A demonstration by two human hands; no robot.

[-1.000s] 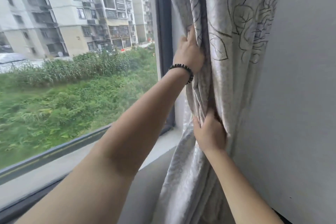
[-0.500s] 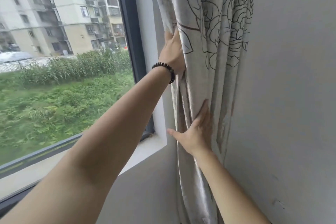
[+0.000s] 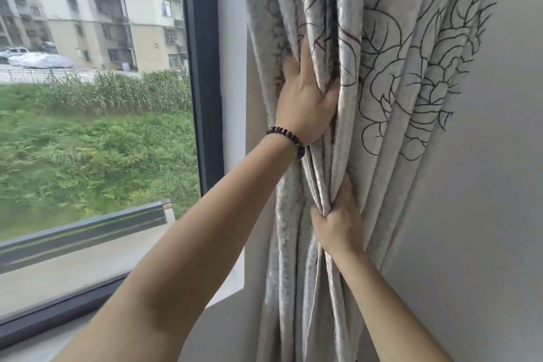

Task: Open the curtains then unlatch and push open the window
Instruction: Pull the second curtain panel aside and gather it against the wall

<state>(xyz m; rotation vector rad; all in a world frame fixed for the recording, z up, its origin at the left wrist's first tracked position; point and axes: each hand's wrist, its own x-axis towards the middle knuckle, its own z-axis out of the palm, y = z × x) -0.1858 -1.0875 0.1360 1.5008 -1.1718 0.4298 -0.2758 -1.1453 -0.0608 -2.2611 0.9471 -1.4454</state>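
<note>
The wall point(image 3: 484, 214) is taking up the whole side beyond the grip, and the curtain point(image 3: 382, 73) is being bunched against it, probably so the glass is left clear for the next step. The window point(image 3: 97, 126) is lying on the other side of the grip, well apart from both hands, its dark frame point(image 3: 202, 67) running upright just beside the gathered cloth; no latch is showing here, so I cannot say where it is. The curtain is hanging with its long axis vertical, its folds running straight up and down through both hands and on below them, past the edge of the sill point(image 3: 88, 267).

The left hand point(image 3: 305, 103), wearing a beaded bracelet point(image 3: 286, 138), is pressing flat and spread into the folds above the lower grip, fingers half buried in the cloth, apparently to push the bundle toward the wall. The right hand point(image 3: 338, 223) is closing narrowly around a pinch of pleats directly below, seemingly to keep them together. The curtain step is looking nearly finished; unlatching is not yet begun.
</note>
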